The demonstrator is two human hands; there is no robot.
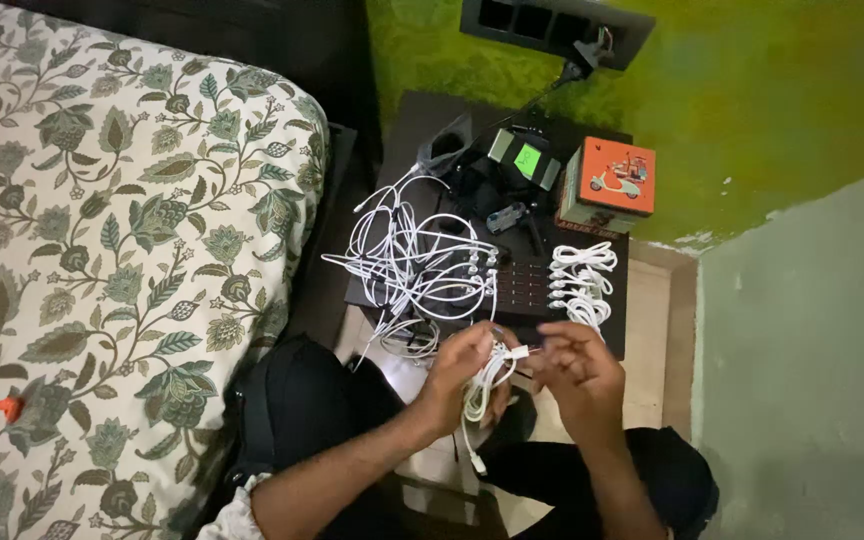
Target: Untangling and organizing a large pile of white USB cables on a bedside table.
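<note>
My left hand [462, 375] grips a bundled white cable [480, 392] whose loops and loose plug end hang below my fingers. My right hand [577, 375] pinches the cable's small white connector [518, 352] at its fingertips, close to my left hand. Both hands hover at the front edge of a dark side table [612, 325]. On the table lies a tangle of white cables [414, 262] at the left and a row of coiled white cables [580, 282] at the right, plugged into a black multi-port charging hub [524, 282].
A bed with a floral cover [102, 250] fills the left. An orange box [609, 184], a small device with a green screen [526, 158] and dark gadgets sit at the table's back. A wall socket panel [552, 25] hangs on the green wall. A black bag [297, 405] lies by my knees.
</note>
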